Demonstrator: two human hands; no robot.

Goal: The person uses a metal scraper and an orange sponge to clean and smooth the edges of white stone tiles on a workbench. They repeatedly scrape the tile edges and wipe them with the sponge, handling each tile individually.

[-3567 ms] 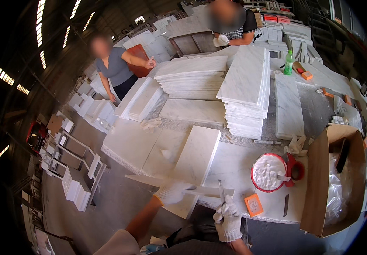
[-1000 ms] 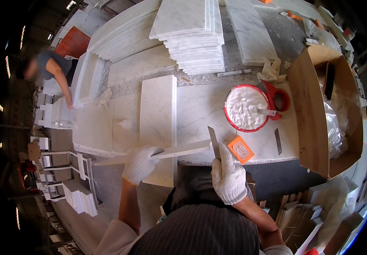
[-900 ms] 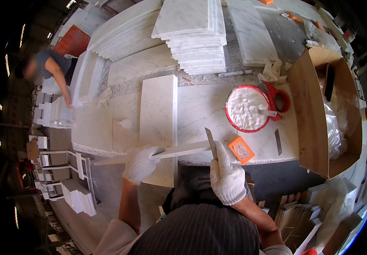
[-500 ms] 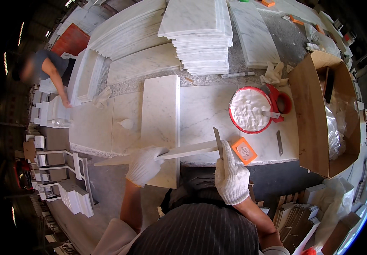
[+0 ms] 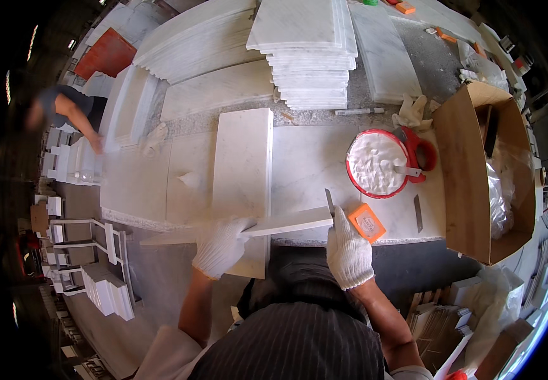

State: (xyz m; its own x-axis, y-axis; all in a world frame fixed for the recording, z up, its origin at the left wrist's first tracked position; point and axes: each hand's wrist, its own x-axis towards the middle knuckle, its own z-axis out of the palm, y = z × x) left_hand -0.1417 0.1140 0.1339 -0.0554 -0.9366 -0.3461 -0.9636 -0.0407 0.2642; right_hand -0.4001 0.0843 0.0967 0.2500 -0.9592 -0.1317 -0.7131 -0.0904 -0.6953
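Note:
Both my hands wear white knit gloves. My left hand (image 5: 220,244) grips a long narrow white marble strip (image 5: 286,222) held level just in front of the workbench edge. My right hand (image 5: 348,249) holds a thin metal blade (image 5: 329,202) upright against the strip's right end. A white marble slab (image 5: 244,171) lies lengthwise on the bench behind the strip, its near end overhanging the edge.
A red bowl of white paste (image 5: 375,163) with a tool in it, an orange block (image 5: 366,222) and a dark blade (image 5: 418,213) lie to the right. An open cardboard box (image 5: 470,177) stands at far right. Stacked marble tiles (image 5: 305,50) are behind. Another person (image 5: 64,114) works at left.
Since 3.6 s ago my view has tilted down over the bench. In the last second both hands have held the strip and blade almost still, with the blade shifting slightly at the strip's end.

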